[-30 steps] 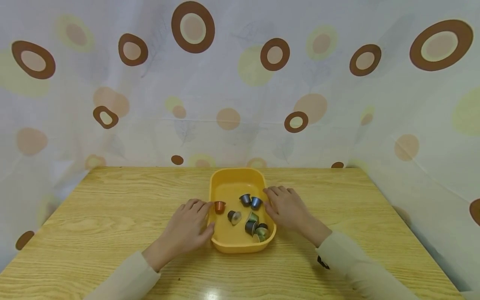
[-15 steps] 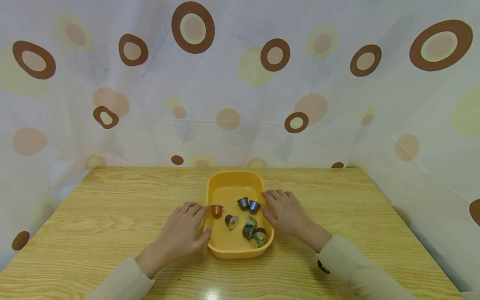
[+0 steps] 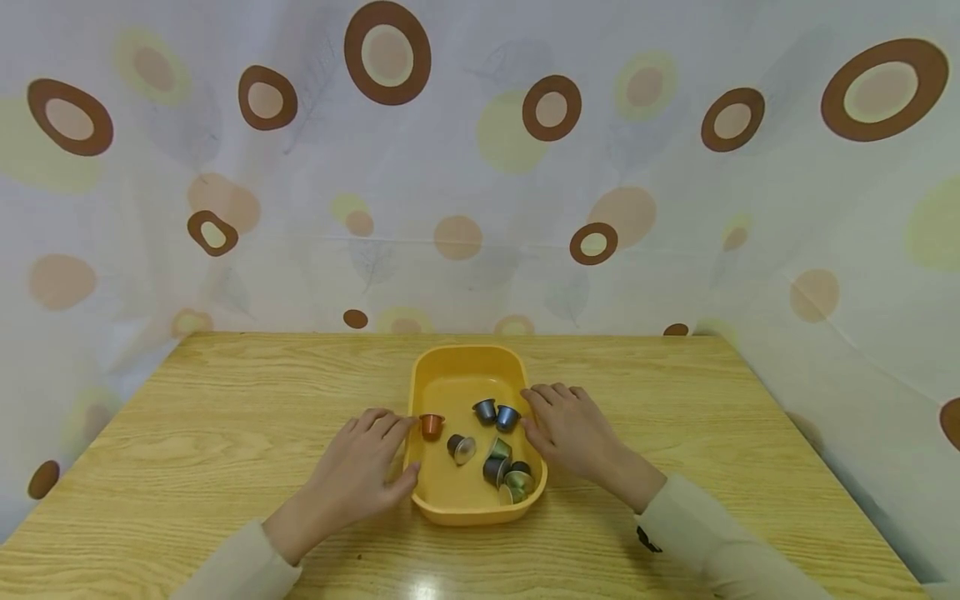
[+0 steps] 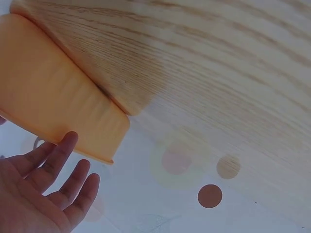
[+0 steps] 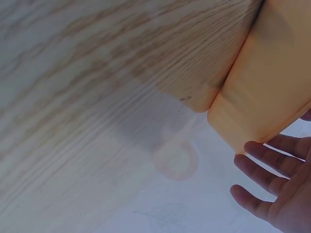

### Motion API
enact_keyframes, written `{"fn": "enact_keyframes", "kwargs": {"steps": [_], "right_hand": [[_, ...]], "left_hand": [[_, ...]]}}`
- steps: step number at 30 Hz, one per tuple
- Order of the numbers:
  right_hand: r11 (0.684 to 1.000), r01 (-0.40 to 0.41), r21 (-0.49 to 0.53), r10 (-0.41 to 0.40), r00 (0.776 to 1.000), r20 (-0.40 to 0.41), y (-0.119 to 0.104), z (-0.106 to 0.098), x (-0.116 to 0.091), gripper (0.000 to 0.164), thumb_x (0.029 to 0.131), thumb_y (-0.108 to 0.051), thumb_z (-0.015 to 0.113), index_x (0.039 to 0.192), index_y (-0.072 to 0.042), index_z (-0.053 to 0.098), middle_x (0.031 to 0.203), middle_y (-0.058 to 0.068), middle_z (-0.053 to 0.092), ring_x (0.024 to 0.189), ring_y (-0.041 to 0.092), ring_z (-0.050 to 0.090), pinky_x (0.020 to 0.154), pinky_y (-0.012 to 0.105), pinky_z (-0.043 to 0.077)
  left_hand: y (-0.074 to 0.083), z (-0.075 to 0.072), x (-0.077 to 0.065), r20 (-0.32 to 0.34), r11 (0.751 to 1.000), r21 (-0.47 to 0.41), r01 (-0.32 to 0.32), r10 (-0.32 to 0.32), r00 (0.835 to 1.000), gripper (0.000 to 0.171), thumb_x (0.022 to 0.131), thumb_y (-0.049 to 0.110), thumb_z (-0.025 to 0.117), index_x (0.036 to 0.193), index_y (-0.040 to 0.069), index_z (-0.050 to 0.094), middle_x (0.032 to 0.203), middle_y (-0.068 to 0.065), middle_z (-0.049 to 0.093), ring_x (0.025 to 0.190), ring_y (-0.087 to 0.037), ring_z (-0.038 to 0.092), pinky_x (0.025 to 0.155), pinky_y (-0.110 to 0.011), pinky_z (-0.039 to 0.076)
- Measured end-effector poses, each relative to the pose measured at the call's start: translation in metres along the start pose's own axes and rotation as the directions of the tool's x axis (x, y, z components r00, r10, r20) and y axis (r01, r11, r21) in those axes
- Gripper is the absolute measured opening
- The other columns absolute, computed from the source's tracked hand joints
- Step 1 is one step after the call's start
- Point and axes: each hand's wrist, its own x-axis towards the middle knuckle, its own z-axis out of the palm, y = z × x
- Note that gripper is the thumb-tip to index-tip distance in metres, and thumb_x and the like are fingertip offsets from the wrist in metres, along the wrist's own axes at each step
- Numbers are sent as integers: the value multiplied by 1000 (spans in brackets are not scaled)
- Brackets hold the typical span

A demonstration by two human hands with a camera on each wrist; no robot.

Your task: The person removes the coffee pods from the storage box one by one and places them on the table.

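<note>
A yellow plastic tray (image 3: 471,517) with rounded corners sits on the table, between my two hands. My left hand (image 3: 347,475) touches its left rim with extended fingers, the thumb near the front. On the opposite side, the fingertips of my right hand (image 3: 576,433) rest at the right rim. Inside lie several coffee capsules: an orange one (image 3: 431,427) by the left wall, a grey-blue one beside a blue one (image 3: 507,418), a black one with a pale lid (image 3: 461,449) near the middle, and a green and black cluster (image 3: 497,472). Both wrist views show loosely spread fingers against the tray's outer wall (image 4: 63,92).
The wood-grain table (image 3: 240,417) extends around the tray on every side. At its back edge hangs a white cloth (image 3: 480,283) with brown and pale ring patterns, and it continues along both sides.
The tray has slid a little toward me and slightly left, with the capsules inside. Both hands have stayed at its sides, the left moving along with it.
</note>
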Motion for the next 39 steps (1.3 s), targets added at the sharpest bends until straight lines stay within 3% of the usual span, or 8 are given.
{"fn": "enact_keyframes", "kwargs": {"steps": [13, 21, 31, 39], "right_hand": [[999, 33, -34, -35, 998, -51, -2, -3, 2, 36, 89, -31, 55, 114, -7, 59, 112, 7, 61, 101, 24, 57, 83, 44, 47], [999, 16, -45, -17, 999, -32, 2, -6, 8, 37, 88, -31, 54, 116, -7, 58, 114, 9, 59, 104, 26, 56, 86, 45, 46], [994, 100, -32, -103, 989, -110, 3, -10, 17, 36, 86, -30, 60, 114, -8, 60, 110, 6, 61, 99, 23, 57, 83, 42, 46], [990, 128, -52, -131, 989, -73, -3, -13, 24, 36, 86, -30, 59, 116, -10, 59, 111, 4, 61, 101, 22, 56, 85, 41, 45]], "left_hand": [[-3, -2, 3, 12, 998, -51, 22, -22, 1000, 48, 85, 45, 53, 120, 12, 57, 112, -4, 63, 109, -24, 53, 90, -43, 45], [-7, 0, 10, -1, 997, -68, 29, -29, 1000, 47, 86, 43, 52, 121, 12, 57, 109, -2, 63, 106, -23, 54, 87, -41, 47], [-10, 5, 19, -32, 994, -88, 58, -61, 998, 43, 88, 40, 51, 119, 11, 58, 107, -2, 64, 102, -22, 56, 85, -40, 47], [-11, 8, 27, -38, 991, -90, 99, -103, 994, 42, 88, 38, 52, 118, 10, 58, 108, -5, 64, 100, -25, 57, 82, -41, 48]]}}
